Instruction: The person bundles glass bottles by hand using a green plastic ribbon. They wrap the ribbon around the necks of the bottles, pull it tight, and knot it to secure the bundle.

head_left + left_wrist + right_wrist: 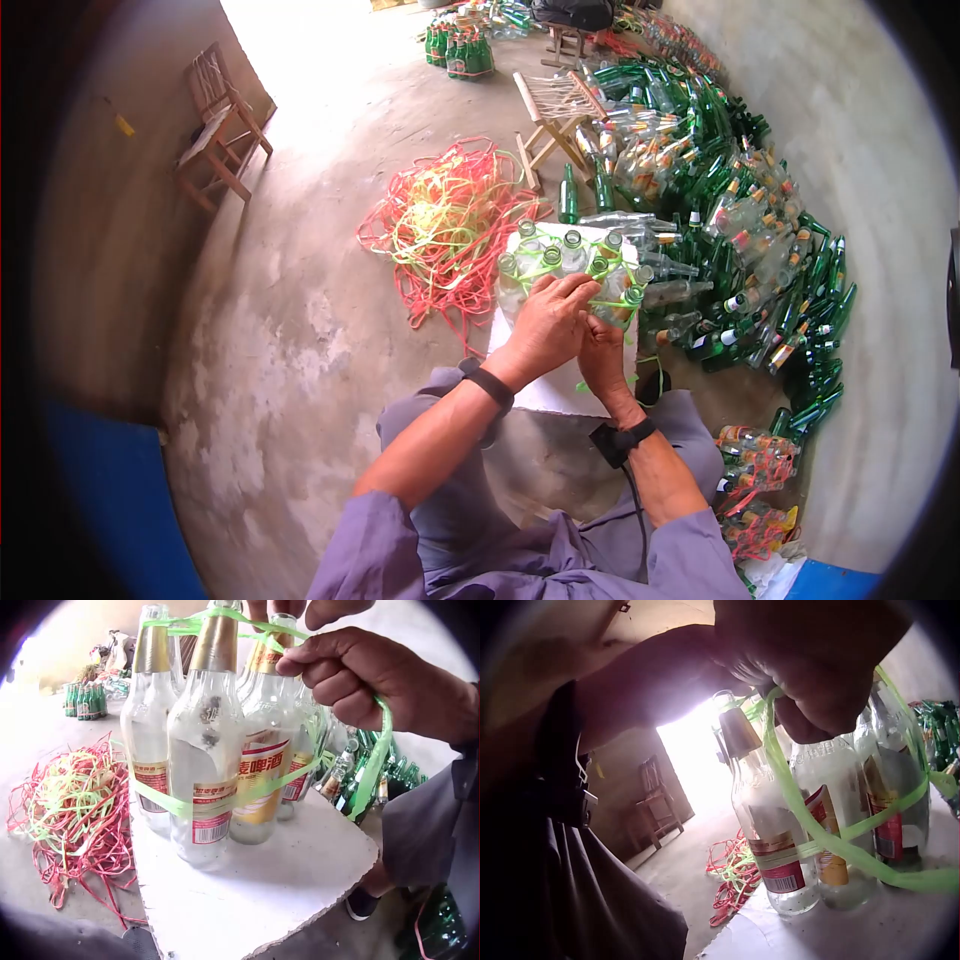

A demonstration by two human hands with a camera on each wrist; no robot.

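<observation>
Clear glass beer bottles [206, 735] stand upright in a tight group on a white board [300, 877], with gold foil on several necks. Light-green plastic strap [240, 796] circles their bodies and also runs between the necks. My right hand [603, 355] pinches the strap near one neck at the near right side, and a loose length hangs below that hand. My left hand [545, 325] reaches over the necks right beside it, fingers bent at the strap; its fingertips show only partly at the top of the left wrist view.
A tangled heap of red and yellow-green strap [450, 215] lies on the floor beyond the board. Loose green and clear bottles [720, 200] pile along the right wall. A wooden folding stool [555, 120] stands ahead, a wooden chair [220, 130] at left. Bundled green bottles [468, 55] stand farther off.
</observation>
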